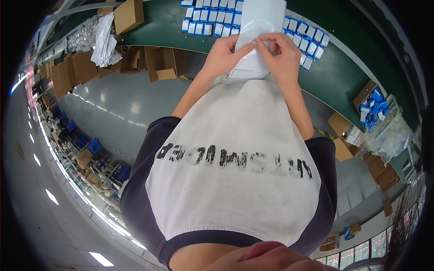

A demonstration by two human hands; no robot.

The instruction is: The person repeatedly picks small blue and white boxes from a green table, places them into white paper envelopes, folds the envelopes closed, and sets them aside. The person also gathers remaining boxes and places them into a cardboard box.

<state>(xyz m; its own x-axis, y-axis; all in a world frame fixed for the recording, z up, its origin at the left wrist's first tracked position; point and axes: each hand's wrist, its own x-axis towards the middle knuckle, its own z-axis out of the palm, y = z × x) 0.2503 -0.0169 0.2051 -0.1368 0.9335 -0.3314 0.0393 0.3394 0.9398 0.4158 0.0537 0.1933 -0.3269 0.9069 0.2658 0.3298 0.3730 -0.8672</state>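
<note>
Both of my hands are on a glossy white sheet [266, 16] that reaches from the green table toward the front of my shirt. My left hand [226, 55] holds its left side, with the thumb on top and the other fingers mostly hidden at the edge. At the sheet's middle, my right hand [282, 56] has thumb and index finger pinched together close to the left thumb tip. Whatever small piece may be between those right fingertips is too small to make out. Rows of small blue packs with white faces [209, 16] lie left of the sheet, and more blue packs [305, 38] lie right of it.
The green table [334, 67] curves across the far side. A cardboard box [129, 16] and clear plastic bags [82, 36] sit at its left. At the right are a box of loose blue packs [374, 106] and a clear bag [389, 131]. Open cartons [165, 63] stand below the table edge.
</note>
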